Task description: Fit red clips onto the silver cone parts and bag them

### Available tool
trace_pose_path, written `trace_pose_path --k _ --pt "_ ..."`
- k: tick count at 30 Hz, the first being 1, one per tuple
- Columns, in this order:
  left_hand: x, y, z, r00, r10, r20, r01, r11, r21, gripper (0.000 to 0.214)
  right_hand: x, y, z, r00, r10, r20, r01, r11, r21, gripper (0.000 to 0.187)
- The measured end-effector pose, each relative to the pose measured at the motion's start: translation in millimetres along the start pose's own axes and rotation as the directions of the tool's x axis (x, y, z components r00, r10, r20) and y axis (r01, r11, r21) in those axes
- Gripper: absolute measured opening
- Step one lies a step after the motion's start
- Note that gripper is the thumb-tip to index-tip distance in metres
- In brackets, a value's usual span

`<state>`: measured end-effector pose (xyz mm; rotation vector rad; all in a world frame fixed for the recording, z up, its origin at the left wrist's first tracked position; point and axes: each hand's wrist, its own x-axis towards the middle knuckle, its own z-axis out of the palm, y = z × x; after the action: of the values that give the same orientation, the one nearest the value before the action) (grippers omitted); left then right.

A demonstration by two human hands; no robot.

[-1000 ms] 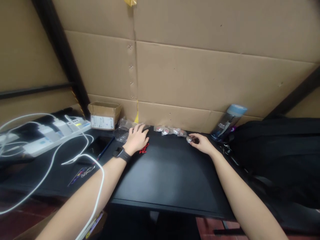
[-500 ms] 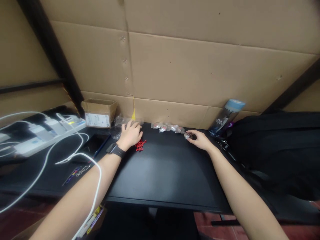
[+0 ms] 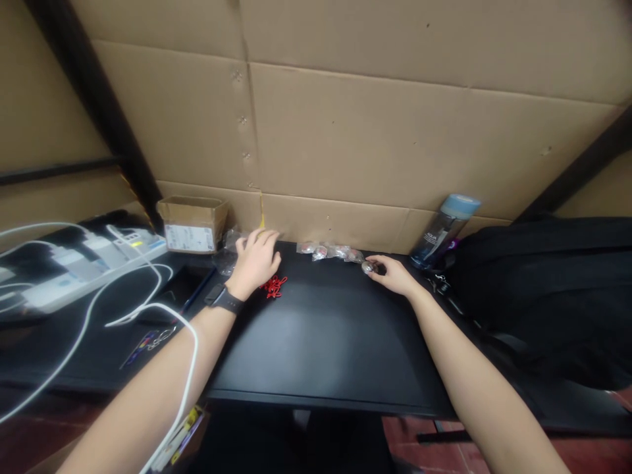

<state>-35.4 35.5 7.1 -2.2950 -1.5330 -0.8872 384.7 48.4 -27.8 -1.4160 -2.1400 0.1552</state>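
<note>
My left hand [image 3: 255, 261], with a dark watch on its wrist, lies palm down at the back of the black table [image 3: 320, 342], fingers spread and reaching onto clear plastic bags [image 3: 228, 253]. A small bunch of red pieces [image 3: 274, 287] lies just right of that hand. My right hand [image 3: 394, 274] is curled near the cardboard wall and pinches a small round silvery object [image 3: 368, 267]. A row of similar small round items in clear wrapping [image 3: 326, 251] lies between the two hands.
A small cardboard box [image 3: 193, 224] stands left of the bags. A white power strip [image 3: 83, 263] with white cables [image 3: 123, 309] fills the left. A blue-capped bottle [image 3: 444, 230] and a black bag [image 3: 548, 296] sit on the right. A pen and keyring [image 3: 153, 341] lie near the cables.
My left hand has shifted a little left and back onto the plastic bags, uncovering the red pieces. My right hand has stayed put with the round object.
</note>
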Motion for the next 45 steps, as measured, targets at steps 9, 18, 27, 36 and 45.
trace_pose_path --k 9,18,27,36,45 --pt "-26.0 69.6 -4.0 0.874 0.468 0.134 -0.434 0.874 -0.218 0.035 -0.7 -4.3 -2.5 0.999 0.033 0.001 -0.033 0.999 0.029 0.040" --pt "-12.3 37.4 1.2 0.914 0.368 0.171 -0.310 0.905 -0.291 0.030 -1.3 -4.6 -7.7 0.993 0.099 -0.061 -0.090 0.986 0.141 0.035" --pt "1.9 -29.2 1.6 0.867 0.285 0.408 -0.200 0.950 -0.239 0.020 4.2 -11.1 0.0 0.982 0.161 -0.100 -0.110 0.913 0.392 0.040" --pt "-7.6 -5.5 7.6 0.891 0.143 0.431 -0.104 0.988 -0.111 0.015 2.6 -54.1 3.0 0.992 0.125 -0.003 -0.101 0.811 0.576 0.048" --pt "-10.8 1.6 6.0 0.930 0.085 0.358 -0.065 0.996 -0.068 0.017 -2.9 -93.5 4.8 0.995 0.001 0.097 -0.075 0.636 0.768 0.046"
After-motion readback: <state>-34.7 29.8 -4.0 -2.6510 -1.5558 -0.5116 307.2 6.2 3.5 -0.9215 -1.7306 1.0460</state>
